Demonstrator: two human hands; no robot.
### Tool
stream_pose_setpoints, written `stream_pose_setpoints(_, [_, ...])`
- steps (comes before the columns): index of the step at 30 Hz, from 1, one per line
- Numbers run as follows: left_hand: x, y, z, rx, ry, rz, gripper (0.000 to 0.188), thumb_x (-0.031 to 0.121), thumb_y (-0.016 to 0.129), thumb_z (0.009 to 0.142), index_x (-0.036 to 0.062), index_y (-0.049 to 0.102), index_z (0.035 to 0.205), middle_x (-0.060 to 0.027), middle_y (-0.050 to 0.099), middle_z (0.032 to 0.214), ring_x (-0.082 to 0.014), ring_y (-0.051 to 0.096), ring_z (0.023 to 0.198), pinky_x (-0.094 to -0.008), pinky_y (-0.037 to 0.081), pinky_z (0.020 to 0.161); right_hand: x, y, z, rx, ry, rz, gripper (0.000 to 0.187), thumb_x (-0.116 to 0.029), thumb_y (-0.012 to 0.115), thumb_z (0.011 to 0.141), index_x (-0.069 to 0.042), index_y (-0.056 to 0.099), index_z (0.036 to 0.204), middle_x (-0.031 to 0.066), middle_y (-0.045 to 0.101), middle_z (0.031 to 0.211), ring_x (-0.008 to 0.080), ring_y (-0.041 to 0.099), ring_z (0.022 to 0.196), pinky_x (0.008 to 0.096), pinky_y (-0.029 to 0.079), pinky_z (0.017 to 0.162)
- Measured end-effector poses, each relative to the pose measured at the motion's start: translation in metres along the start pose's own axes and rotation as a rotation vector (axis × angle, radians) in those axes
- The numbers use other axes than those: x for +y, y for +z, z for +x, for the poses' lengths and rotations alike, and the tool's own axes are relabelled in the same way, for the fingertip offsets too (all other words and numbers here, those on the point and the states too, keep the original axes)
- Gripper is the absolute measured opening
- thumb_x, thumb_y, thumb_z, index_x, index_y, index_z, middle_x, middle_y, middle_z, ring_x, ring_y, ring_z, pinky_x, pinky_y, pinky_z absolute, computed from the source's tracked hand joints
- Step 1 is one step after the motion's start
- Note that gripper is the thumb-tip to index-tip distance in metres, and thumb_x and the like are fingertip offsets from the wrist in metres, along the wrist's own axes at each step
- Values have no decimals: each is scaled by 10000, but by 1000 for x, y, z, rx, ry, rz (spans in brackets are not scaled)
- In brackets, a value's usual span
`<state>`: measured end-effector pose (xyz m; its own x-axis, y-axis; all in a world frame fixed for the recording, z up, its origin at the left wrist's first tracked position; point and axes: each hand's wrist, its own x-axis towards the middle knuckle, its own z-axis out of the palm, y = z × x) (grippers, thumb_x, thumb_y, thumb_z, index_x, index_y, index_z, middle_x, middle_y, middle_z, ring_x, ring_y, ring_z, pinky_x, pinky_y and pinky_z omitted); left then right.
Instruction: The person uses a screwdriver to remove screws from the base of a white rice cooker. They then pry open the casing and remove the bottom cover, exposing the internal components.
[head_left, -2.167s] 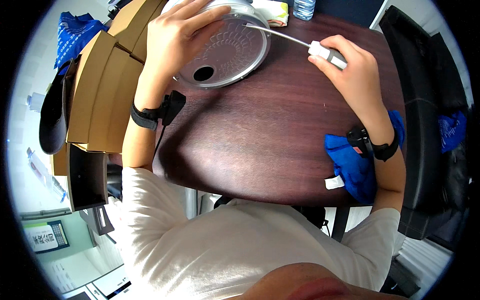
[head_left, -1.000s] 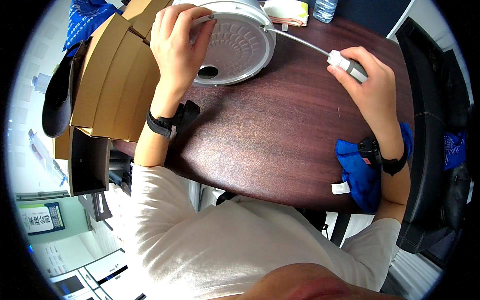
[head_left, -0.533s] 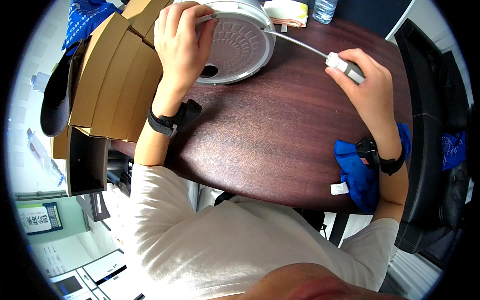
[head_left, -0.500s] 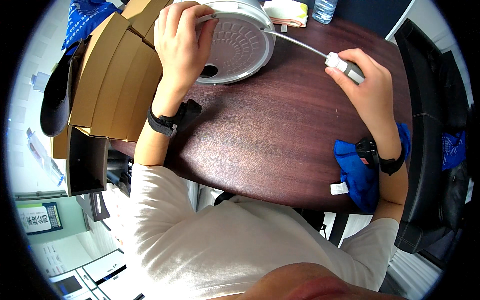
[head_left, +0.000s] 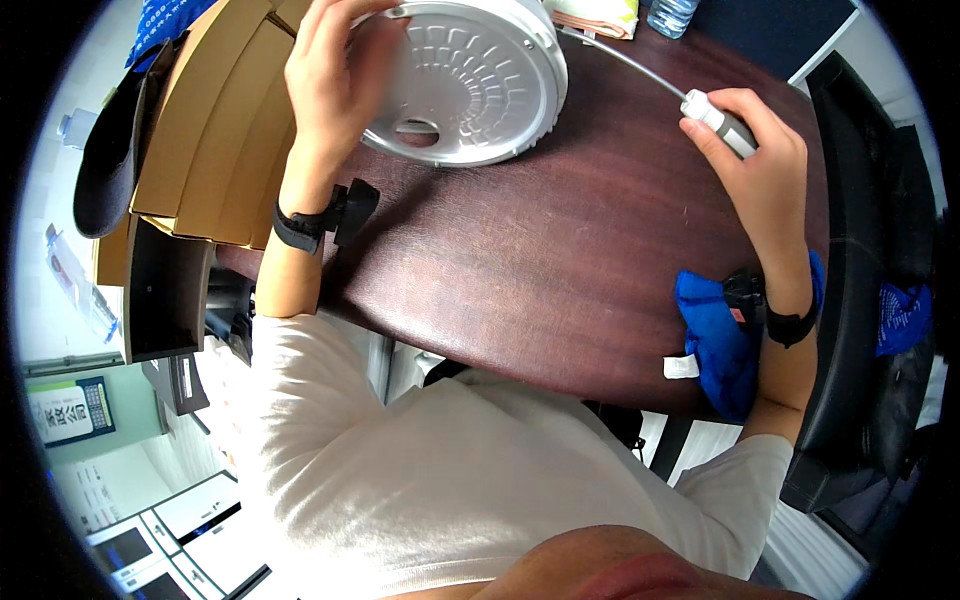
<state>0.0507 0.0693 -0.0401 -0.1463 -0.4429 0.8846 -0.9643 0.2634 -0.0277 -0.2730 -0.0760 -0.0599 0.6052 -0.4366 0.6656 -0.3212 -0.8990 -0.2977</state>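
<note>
A round silver-grey appliance part (head_left: 470, 90) with an embossed ring pattern and an oval hole stands tilted at the table's far side. Over its upper left rim reaches my left hand (head_left: 335, 85); the thumb is smeared by motion and the fingertips are cut off or out of sight, so its grip is unclear. On the right, my right hand (head_left: 755, 140) holds a screwdriver (head_left: 718, 120) by its grey and white handle, between thumb and fingers. The long thin shaft points left and its tip end lies at the part's right edge. A small screw-like dot shows on the rim nearby.
Cardboard boxes (head_left: 215, 130) are stacked at the left, with a dark cap-like thing (head_left: 110, 150) beside them. A blue cloth (head_left: 725, 345) lies under my right forearm on the brown table (head_left: 530, 270). A folded towel (head_left: 600, 15) and a clear bottle (head_left: 672, 15) stand at the back.
The screwdriver's tip has moved from the face of the round part to its right edge, and my right hand went right. My left hand has shifted left, its thumb moving off the rim.
</note>
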Motion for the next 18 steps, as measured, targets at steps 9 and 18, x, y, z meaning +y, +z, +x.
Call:
stream_pose_setpoints(9, [-22, -26, -26, 47, -179, -512, 187, -83, 615, 882, -46, 591, 1064, -175, 630, 1120, -375, 566, 1203, -438, 450, 1022, 13, 4, -1, 60, -146, -38, 240, -258, 778, 809, -83, 662, 925, 66, 687, 804, 184, 686, 708, 287, 529, 598])
stream_pose_setpoints(18, [-30, -44, -59, 130, -269, -512, 129, 43, 626, 920, -7, 562, 1021, -164, 612, 1101, -448, 551, 1196, -483, 456, 1023, 17, 13, -6, 30, -115, -66, 235, -321, 738, 845, -110, 668, 918, 36, 673, 763, 149, 642, 635, 250, 484, 556])
